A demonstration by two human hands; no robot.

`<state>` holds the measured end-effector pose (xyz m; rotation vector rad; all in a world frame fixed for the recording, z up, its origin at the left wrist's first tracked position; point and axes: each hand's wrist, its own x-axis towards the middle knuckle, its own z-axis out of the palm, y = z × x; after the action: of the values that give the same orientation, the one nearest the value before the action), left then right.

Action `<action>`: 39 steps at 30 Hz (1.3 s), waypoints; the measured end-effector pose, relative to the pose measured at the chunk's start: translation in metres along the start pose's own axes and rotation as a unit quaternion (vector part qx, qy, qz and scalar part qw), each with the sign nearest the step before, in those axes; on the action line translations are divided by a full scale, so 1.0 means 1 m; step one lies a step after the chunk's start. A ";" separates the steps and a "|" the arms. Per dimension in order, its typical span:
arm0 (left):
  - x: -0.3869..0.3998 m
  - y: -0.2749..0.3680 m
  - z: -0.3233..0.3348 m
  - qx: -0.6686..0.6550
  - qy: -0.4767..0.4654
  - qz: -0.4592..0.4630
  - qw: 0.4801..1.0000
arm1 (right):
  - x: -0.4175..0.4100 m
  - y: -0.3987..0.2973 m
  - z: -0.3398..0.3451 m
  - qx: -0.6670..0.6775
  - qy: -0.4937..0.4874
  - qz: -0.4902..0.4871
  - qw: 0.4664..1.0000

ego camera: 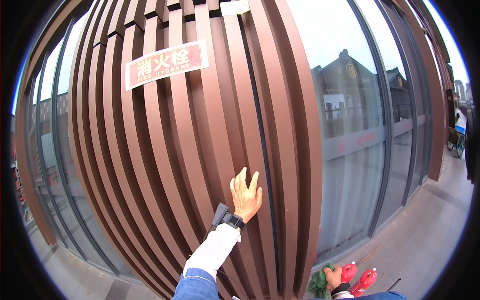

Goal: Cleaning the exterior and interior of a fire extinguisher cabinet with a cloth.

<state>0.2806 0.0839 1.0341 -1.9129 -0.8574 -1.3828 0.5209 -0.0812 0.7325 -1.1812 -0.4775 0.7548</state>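
My left hand (246,195) reaches up against a brown slatted wall panel (221,123), fingers spread, close to the narrow dark vertical gap (264,157) in it. It appears to rest on a slat and holds nothing. A black strap with a small dark device (228,218) circles that wrist. Low at the right, my right hand (333,278) grips a crumpled green cloth (318,285). Two red bottle-shaped containers with white tops, one (348,272) nearer the hand and another (363,282) beyond it, show beside that hand.
A red and white sign (167,64) bearing writing is fixed across the upper slats, with a small pale box (235,7) at the top. Glass panes (352,195) flank the panel at right and left. Grey paving (416,225) runs along the right; a wheeled cart (456,140) stands far off.
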 end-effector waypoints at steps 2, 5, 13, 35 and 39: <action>-0.014 -0.010 -0.020 0.027 -0.010 0.009 1.000 | -0.009 0.011 0.004 -0.013 0.006 -0.016 1.000; -0.023 -0.038 -0.033 0.071 -0.003 -0.030 0.997 | -0.030 -0.001 0.015 0.005 -0.002 -0.004 1.000; -0.035 -0.070 -0.042 0.022 0.008 -0.054 0.998 | -0.050 0.016 0.041 0.033 -0.004 -0.013 0.999; -0.317 -0.135 -0.124 0.049 -0.289 -0.203 0.934 | -0.057 -0.123 -0.006 0.297 -0.133 -0.070 0.943; -0.385 -0.131 -0.161 0.042 -0.343 -0.335 0.876 | -0.066 -0.068 0.034 0.525 -0.260 0.122 0.801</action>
<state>-0.0061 -0.0208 0.7203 -2.1546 -2.0404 -0.9348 0.4715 -0.1207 0.8115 0.0419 -0.2587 1.3419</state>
